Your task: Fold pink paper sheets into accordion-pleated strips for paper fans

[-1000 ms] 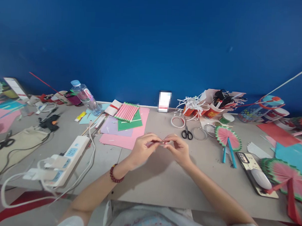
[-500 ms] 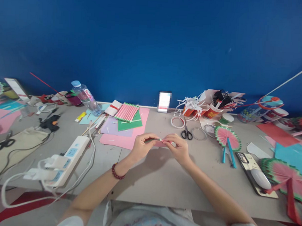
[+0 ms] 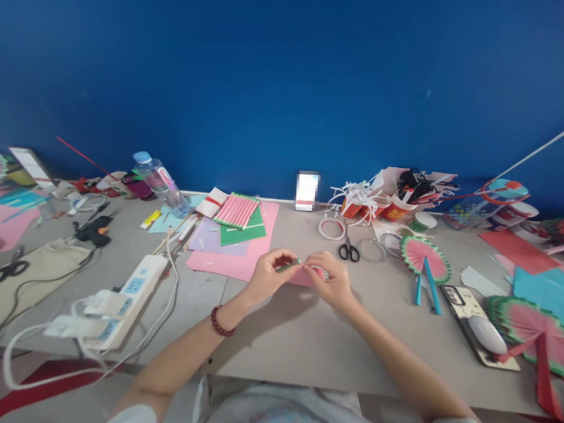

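Between my hands is a small piece of folded pink paper (image 3: pixel 302 278) with green edging, mostly covered by the fingers. My left hand (image 3: pixel 267 278) pinches its left end between thumb and fingers, with a beaded bracelet (image 3: pixel 223 321) on that wrist. Close beside it, my right hand (image 3: pixel 330 281) grips the same paper, and a pink-and-green edge shows by its fingers. Both hands are raised over the middle of the table. A pleated pink paper (image 3: pixel 238 211) with green ends lies beyond them on a green sheet (image 3: pixel 243 235).
Black-handled scissors (image 3: pixel 349 252) and tape rolls (image 3: pixel 331 229) lie beyond my right hand. A finished paper fan (image 3: pixel 424 258) and a phone (image 3: pixel 464 319) with a mouse (image 3: pixel 486 334) are to the right. A power strip (image 3: pixel 138 286) with cables stands left, near a water bottle (image 3: pixel 164 184).
My fingers have shifted on the folded paper and the fingertips have come closer together. More of its pink-and-green edge shows by the right hand. The table items stay put.
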